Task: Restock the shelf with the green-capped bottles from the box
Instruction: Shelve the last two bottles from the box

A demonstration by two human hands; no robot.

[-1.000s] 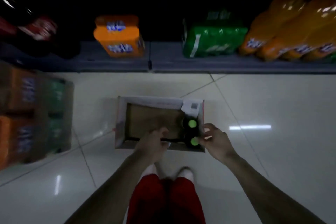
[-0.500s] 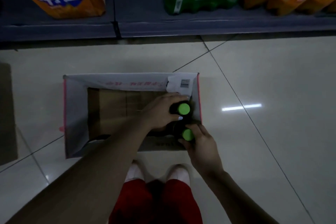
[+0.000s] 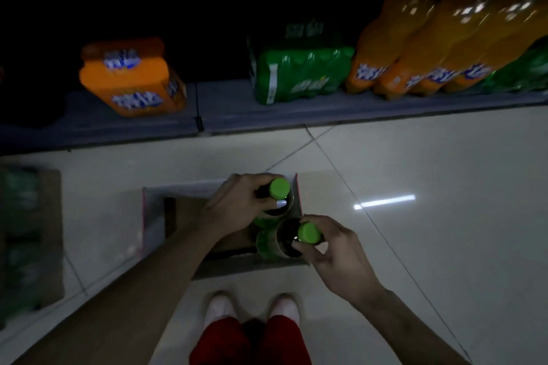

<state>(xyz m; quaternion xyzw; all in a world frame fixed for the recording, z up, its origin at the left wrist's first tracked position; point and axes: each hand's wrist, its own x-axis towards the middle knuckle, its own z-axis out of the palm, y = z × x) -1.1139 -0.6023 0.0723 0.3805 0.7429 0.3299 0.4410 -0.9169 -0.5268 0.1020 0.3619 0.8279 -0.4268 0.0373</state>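
An open cardboard box (image 3: pixel 154 216) lies on the tiled floor in front of my feet. Two dark bottles with green caps and green labels are raised over its right end. My left hand (image 3: pixel 237 204) grips the farther bottle (image 3: pixel 278 189) by the neck. My right hand (image 3: pixel 335 252) holds the nearer bottle (image 3: pixel 308 232) just under its cap. The rest of the box looks bare cardboard inside. The low grey shelf (image 3: pixel 231 109) runs across the view beyond the box.
On the shelf sit an orange drinks pack (image 3: pixel 133 80), a green pack (image 3: pixel 299 74) and large orange bottles (image 3: pixel 430 44) at the right. Cartons with green packs (image 3: pixel 26 240) stand on the floor at the left. A bright light streak (image 3: pixel 385 202) reflects on the tiles.
Both hands closed on the two green-capped bottles and have lifted them up out of the box. The view has tilted up, showing more of the shelf.
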